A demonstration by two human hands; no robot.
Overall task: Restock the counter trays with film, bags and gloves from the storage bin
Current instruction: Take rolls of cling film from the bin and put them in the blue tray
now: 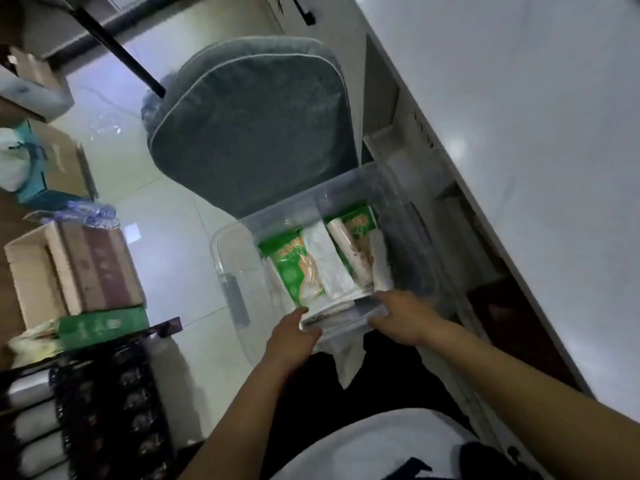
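Both hands are at the near rim of the clear storage bin (221,244), which stands on the floor beside the white counter (519,133). The left hand (294,336) and the right hand (398,315) hold this rim with curled fingers. The supplies lie inside, just beyond the fingertips: a green pack (294,268) before the left hand, a white roll (346,251) before the right. Both have their long axis pointing away from the person

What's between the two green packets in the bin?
Head view: folded white bags and a pale roll lie between the left green packet and the right green packet in the clear storage bin.
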